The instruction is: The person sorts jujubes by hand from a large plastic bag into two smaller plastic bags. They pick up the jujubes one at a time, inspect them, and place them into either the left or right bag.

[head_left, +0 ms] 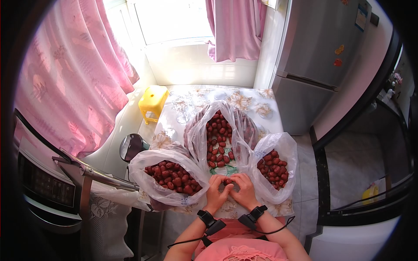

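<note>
My left hand (216, 191) and my right hand (244, 189) meet at the near edge of the table, fingertips pinched together on a small red date (227, 181). Three clear plastic bags of red dates lie open around them: one at the left (172, 176), a long one in the middle (219, 139), one at the right (273, 167). Both wrists wear black bands with cables.
The table (191, 102) has a floral cloth. A yellow stool (152, 102) stands at its far left, a dark round stool (132, 146) beside it. A grey fridge (320, 56) stands right, pink curtains (74, 74) left, a metal rack (93, 174) near left.
</note>
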Action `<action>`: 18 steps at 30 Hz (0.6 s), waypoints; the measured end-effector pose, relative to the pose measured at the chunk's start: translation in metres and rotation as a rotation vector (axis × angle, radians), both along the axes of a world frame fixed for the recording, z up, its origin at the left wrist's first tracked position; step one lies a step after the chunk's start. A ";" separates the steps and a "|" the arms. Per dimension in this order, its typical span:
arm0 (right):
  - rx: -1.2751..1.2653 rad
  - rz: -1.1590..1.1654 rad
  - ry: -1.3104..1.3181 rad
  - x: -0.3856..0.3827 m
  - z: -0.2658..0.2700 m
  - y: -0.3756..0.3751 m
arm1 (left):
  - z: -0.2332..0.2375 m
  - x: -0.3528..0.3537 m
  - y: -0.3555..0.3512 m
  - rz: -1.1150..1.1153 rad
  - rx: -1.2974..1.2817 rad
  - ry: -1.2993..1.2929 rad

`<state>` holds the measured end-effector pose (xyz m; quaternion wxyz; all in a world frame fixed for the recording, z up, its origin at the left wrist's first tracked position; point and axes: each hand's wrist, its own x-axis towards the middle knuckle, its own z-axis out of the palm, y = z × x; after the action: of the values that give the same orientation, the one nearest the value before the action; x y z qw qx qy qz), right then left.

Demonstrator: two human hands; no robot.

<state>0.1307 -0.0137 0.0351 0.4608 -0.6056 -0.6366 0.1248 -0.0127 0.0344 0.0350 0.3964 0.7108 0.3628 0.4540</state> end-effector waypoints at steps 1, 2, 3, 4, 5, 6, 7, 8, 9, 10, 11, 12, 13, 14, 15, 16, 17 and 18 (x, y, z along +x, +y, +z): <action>-0.002 0.000 0.005 0.000 0.000 0.000 | 0.000 0.000 0.000 0.000 -0.001 0.004; -0.002 0.000 0.005 0.000 0.000 0.000 | -0.001 0.000 0.000 0.000 -0.001 0.004; -0.003 0.001 0.006 0.000 0.000 0.000 | -0.001 0.000 0.001 -0.001 0.000 0.003; -0.004 0.001 0.006 0.000 0.000 0.000 | -0.001 0.000 0.001 -0.002 0.001 0.002; -0.004 0.001 0.006 0.000 0.001 0.000 | -0.001 0.000 0.001 -0.002 0.001 0.002; -0.002 0.001 0.004 0.000 0.001 0.000 | -0.001 0.000 0.001 -0.002 0.001 -0.002; -0.001 0.001 0.002 0.000 0.002 0.000 | 0.000 0.000 0.001 -0.002 0.001 -0.006; -0.001 0.001 0.002 0.000 0.002 0.000 | -0.001 0.000 0.001 -0.002 0.001 -0.006; 0.000 0.000 0.001 0.000 0.001 0.000 | -0.001 0.000 0.001 -0.001 -0.006 -0.010; 0.002 -0.002 0.000 0.001 0.000 0.000 | -0.002 0.000 0.001 0.000 -0.012 -0.014; 0.002 -0.002 0.000 0.001 0.000 0.000 | -0.002 0.000 0.000 0.000 -0.012 -0.014; 0.000 -0.002 0.002 0.001 -0.001 0.000 | -0.002 0.000 0.000 0.002 -0.012 -0.013; -0.001 -0.002 0.004 0.001 -0.001 0.000 | -0.002 0.000 0.000 0.005 -0.011 -0.011; -0.001 -0.002 0.004 0.001 0.000 0.000 | -0.002 0.000 0.000 0.005 -0.011 -0.011; -0.004 0.000 0.003 0.000 0.002 0.000 | -0.001 0.000 0.000 0.004 -0.016 -0.015; -0.008 0.002 0.002 0.000 0.003 0.000 | -0.001 0.000 0.000 0.004 -0.021 -0.019; -0.007 0.002 0.002 0.000 0.003 0.000 | -0.001 0.000 0.000 0.004 -0.021 -0.019; -0.008 0.003 -0.003 0.000 0.003 0.000 | -0.002 0.000 0.000 0.001 -0.023 -0.016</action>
<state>0.1310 -0.0141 0.0385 0.4573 -0.6066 -0.6378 0.1271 -0.0132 0.0347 0.0332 0.4071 0.7023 0.3651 0.4558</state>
